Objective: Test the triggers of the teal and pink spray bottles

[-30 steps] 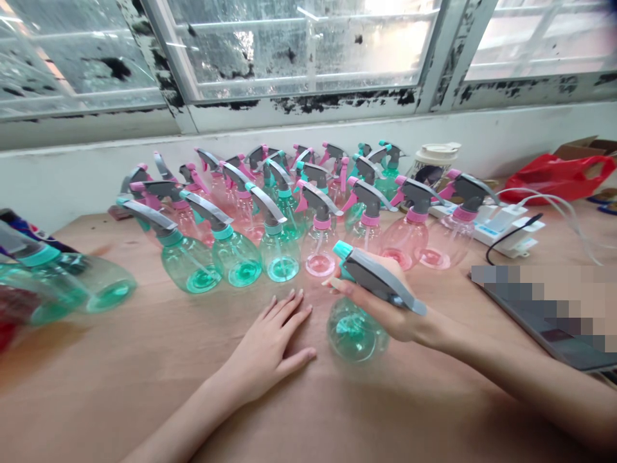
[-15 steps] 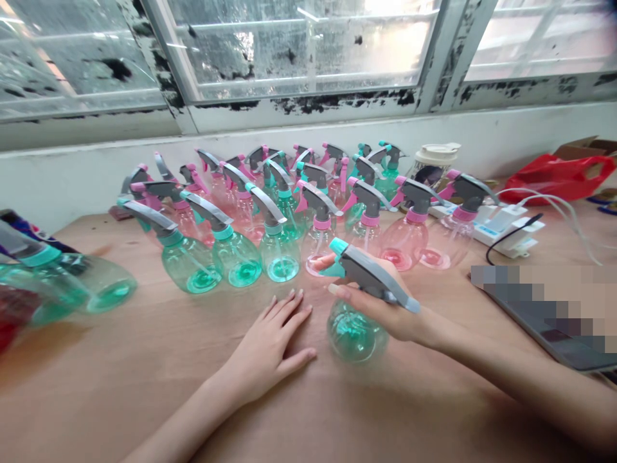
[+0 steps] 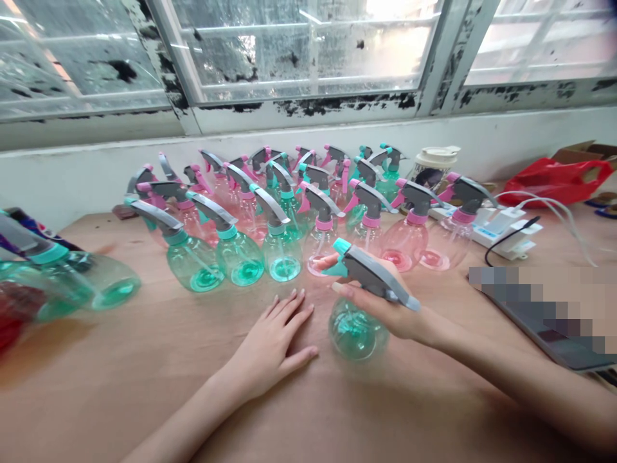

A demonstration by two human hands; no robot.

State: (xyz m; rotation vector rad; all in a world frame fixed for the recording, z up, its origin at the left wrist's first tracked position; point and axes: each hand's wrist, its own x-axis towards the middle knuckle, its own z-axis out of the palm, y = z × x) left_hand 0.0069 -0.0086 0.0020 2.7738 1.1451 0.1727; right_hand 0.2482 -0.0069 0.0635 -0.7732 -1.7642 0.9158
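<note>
My right hand (image 3: 385,308) is wrapped round the neck of a green spray bottle (image 3: 357,331) with a grey and teal trigger head (image 3: 371,276); the bottle stands on the wooden table (image 3: 144,373). My left hand (image 3: 272,347) lies flat on the table just left of that bottle, fingers stretched out, holding nothing. Behind both hands stand rows of several green spray bottles (image 3: 238,254) and pink spray bottles (image 3: 407,241) with grey triggers.
More green bottles (image 3: 72,283) lie at the left edge. A white power strip (image 3: 501,228) with cables, a lidded cup (image 3: 434,164) and a red plastic bag (image 3: 554,180) sit at the right. A dark flat device (image 3: 544,328) lies near my right forearm. Windows run along the back.
My right hand shifted its grip on the bottle's trigger head, fingers reaching over the nozzle; the head turned slightly. My left hand has not moved.
</note>
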